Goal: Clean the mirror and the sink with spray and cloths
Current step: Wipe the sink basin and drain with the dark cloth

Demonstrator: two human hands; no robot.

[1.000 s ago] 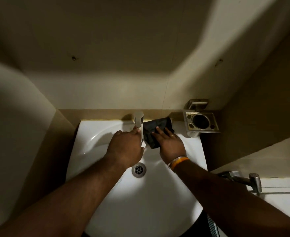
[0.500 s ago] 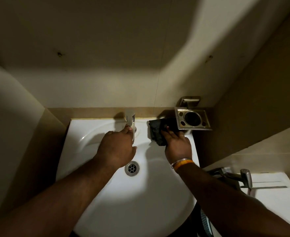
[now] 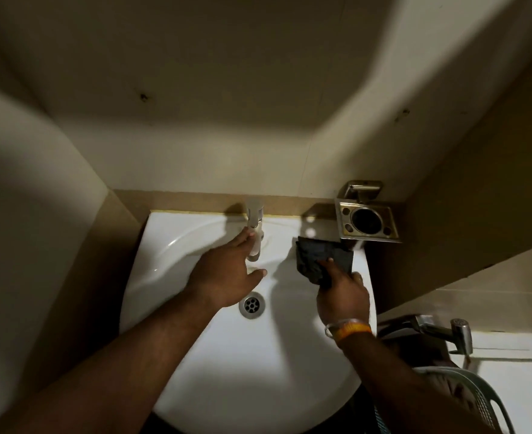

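Note:
A white round sink (image 3: 214, 371) fills the lower middle, with a chrome tap (image 3: 254, 227) at its back and a drain (image 3: 252, 305) in the bowl. My left hand (image 3: 227, 277) reaches to the tap, fingertips touching its spout, fingers spread and holding nothing. My right hand (image 3: 343, 292) presses a dark cloth (image 3: 322, 256) flat on the sink's right back rim, fingers on top of it. No mirror or spray bottle is in sight.
A metal tumbler holder (image 3: 368, 220) is fixed to the wall just right of the cloth. A chrome hand sprayer (image 3: 440, 330) hangs at lower right above a white surface (image 3: 515, 380). Beige tiled walls close in on left, back and right.
My right hand has slid the cloth from beside the tap out to the sink's right rim. My left hand has stayed at the tap, its fingers now spread wider.

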